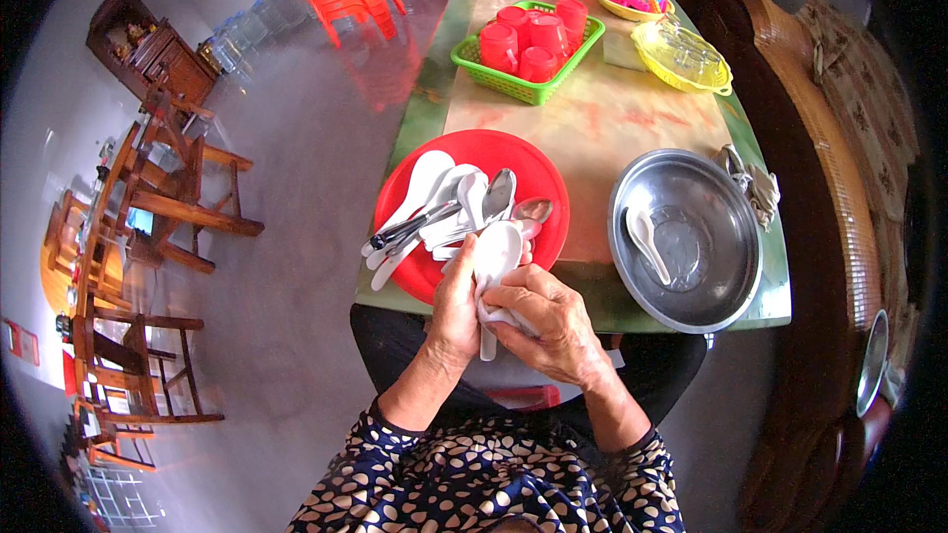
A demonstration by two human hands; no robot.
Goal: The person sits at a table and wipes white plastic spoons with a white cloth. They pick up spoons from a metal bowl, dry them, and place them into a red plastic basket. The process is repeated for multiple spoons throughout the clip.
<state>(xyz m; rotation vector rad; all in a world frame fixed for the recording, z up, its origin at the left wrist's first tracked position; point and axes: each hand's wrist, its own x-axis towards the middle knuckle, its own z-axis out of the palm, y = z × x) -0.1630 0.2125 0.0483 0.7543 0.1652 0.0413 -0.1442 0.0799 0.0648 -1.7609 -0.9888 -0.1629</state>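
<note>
We saw a bright picture with soft daylight and very strong colours. The light seemed to come from the far end of the table [592, 128], because the marble top shone pale beyond the fingers [523, 298]. The steel basin [731, 266], to the right of the fingers, carried white glare on its rim and bottom. The white spoon [497, 249] between the fingers was almost overexposed. Under the hands the lap was in dark shadow. The floor, to the left of the fingers, reflected a milky glare. The fisheye lens bent the table edges, and the corners were black. The chairs [148, 237] near the rim were smeared and slightly blurred.
</note>
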